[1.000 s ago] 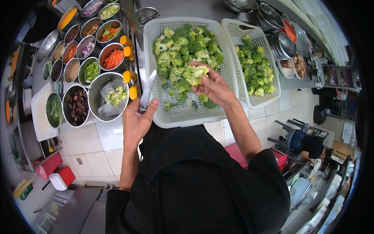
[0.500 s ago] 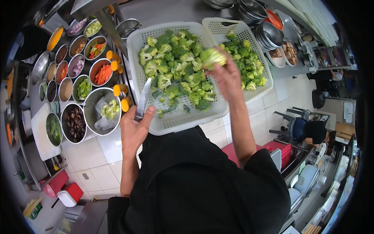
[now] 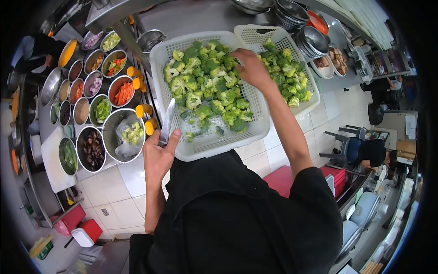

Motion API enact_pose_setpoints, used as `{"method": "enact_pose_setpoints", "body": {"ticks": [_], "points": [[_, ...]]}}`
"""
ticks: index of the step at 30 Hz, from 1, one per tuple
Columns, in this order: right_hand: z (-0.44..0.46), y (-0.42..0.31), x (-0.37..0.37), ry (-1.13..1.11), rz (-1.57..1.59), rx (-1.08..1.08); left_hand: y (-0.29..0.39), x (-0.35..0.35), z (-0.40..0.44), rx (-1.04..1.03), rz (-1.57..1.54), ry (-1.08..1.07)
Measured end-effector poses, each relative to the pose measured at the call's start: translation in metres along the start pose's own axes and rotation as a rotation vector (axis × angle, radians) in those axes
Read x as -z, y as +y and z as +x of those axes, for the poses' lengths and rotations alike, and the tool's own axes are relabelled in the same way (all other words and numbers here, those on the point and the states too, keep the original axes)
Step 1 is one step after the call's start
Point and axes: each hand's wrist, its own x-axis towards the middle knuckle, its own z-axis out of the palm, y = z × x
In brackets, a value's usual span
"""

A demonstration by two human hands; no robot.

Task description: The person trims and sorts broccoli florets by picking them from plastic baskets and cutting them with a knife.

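My left hand [image 3: 159,148] is closed on a knife [image 3: 168,119], its blade pointing up beside the left wall of a large white basket [image 3: 207,148]. Broccoli florets [image 3: 194,98] fill much of that basket, with bare mesh along its lower part. My right hand [image 3: 252,67] is over the basket's upper right, fingers bent down at the florets. Its fingertips are partly hidden, and whether they hold a floret does not show. To the right, a second white basket [image 3: 311,86] holds more broccoli [image 3: 289,75].
Metal pots of cut vegetables [image 3: 123,93] and yellow-capped bottles [image 3: 150,126] stand left of the baskets. A white board [image 3: 51,160] lies at the left edge. Stacked metal bowls [image 3: 314,42] are at the upper right. Other people [image 3: 372,153] are in the background.
My right hand carried a broccoli piece rightward, then came back to the large basket's upper right; that piece is no longer visible in it. My left hand still holds the knife. The view has shifted.
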Motion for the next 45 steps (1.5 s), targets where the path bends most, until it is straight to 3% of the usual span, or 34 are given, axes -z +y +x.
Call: {"method": "enact_pose_setpoints", "body": {"ticks": [3,6,9,12,15,19,22,25,31,37,41,43,45], "points": [[0.015,0.000,-0.041,-0.150,-0.328,-0.135,0.005,0.003,-0.002,-0.009,0.001,0.011],[0.019,-0.010,-0.038,-0.181,-0.286,-0.227,0.008,0.009,-0.006,-0.004,-0.042,0.055],[0.013,-0.021,-0.016,-0.027,-0.033,-0.155,0.001,0.014,-0.008,0.055,-0.037,0.058],[0.014,-0.039,-0.002,-0.028,1.023,-0.637,-0.004,0.016,-0.009,0.055,-0.044,0.065],[0.000,-0.047,0.003,-0.043,1.839,-0.670,-0.003,0.013,-0.007,0.048,-0.071,0.068],[0.001,-0.089,0.008,0.101,2.075,-0.899,0.002,0.007,-0.002,0.053,-0.066,0.036],[-0.001,-0.100,-0.005,0.156,2.044,-1.056,0.008,0.004,0.002,0.044,-0.046,0.005],[-0.006,-0.097,-0.016,-0.114,2.376,-0.779,0.013,0.000,0.003,0.015,-0.059,-0.019],[-0.013,-0.121,-0.016,-0.030,2.549,-0.557,0.015,-0.004,0.002,0.024,-0.025,-0.061],[-0.011,-0.115,0.006,0.046,2.567,-0.517,0.012,-0.003,0.003,0.011,-0.049,-0.069],[-0.009,-0.011,0.040,0.491,2.320,-0.564,0.008,0.004,0.002,0.017,-0.024,-0.023],[-0.015,0.034,0.058,0.773,2.015,-0.608,0.004,0.005,0.002,0.022,-0.013,0.001],[-0.005,0.047,0.064,0.986,1.249,-0.849,0.002,0.007,0.001,0.047,0.007,0.005]]}}
